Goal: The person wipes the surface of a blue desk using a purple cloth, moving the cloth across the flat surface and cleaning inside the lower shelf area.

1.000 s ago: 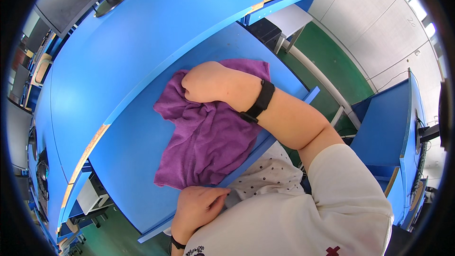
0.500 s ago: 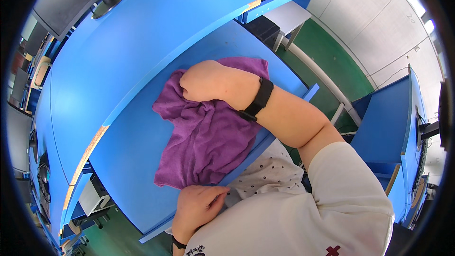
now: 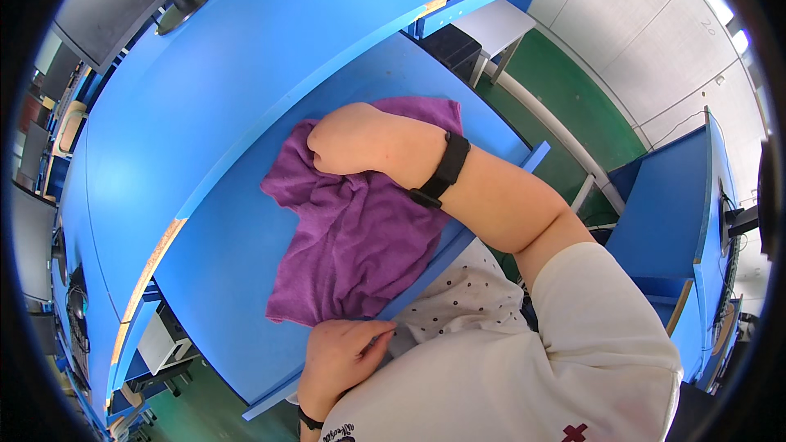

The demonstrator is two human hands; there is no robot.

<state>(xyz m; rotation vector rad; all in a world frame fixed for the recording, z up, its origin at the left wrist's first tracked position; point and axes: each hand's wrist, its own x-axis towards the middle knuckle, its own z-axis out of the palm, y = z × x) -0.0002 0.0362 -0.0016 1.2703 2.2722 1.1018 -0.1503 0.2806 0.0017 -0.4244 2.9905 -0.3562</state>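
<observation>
On the blue pull-out tray (image 3: pixel 221 303) below the counter (image 3: pixel 246 57), a purple cloth (image 3: pixel 360 237) lies rumpled, its folds gathered beneath the right hand (image 3: pixel 344 139). That hand bends down onto the cloth, its fingers hidden, so whether it grips the fabric cannot be told. The left hand (image 3: pixel 342 360) lies at the tray's near lip, just beside the cloth's lower edge, thumb close to the forefinger; its other fingers are out of sight, so its closure cannot be judged. A monitor stand (image 3: pixel 185 10) rests on the counter.
</observation>
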